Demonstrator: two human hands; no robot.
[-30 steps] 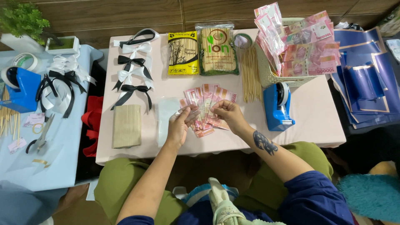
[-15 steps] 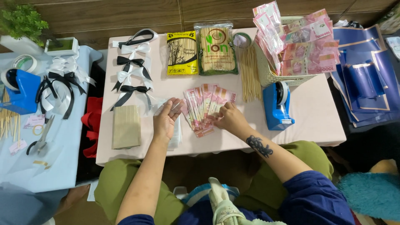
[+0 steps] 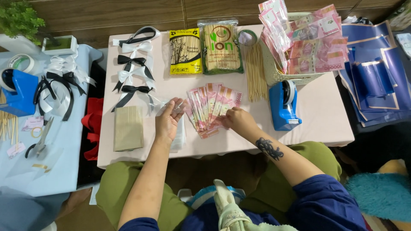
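1. The left hand (image 3: 168,119) hovers over a stack of clear plastic sleeves (image 3: 179,132) on the pale pink table (image 3: 325,115); its fingers are loosely curled and pinch the edge of one clear sleeve, lifting it a little.
2. The right hand (image 3: 239,120) rests on the lower right edge of a fan of pink banknotes (image 3: 212,105), fingers bent down onto the notes; whether it grips them or only presses them I cannot tell.
3. The fan lies at the middle of the table, just right of the sleeves.
4. Behind it stand two flat packets of skewers: a yellow-and-black packet (image 3: 185,51) on the left and a clear packet with a green label (image 3: 220,46) touching its right side.
5. Loose bamboo skewers (image 3: 255,72) lie just right of those.
6. A blue tape dispenser (image 3: 282,105) sits right of the fan, before a white basket (image 3: 274,75) full of pink notes.
7. Black and white ribbon bows (image 3: 133,68) line the table's left side, above a tan flat packet (image 3: 127,127).
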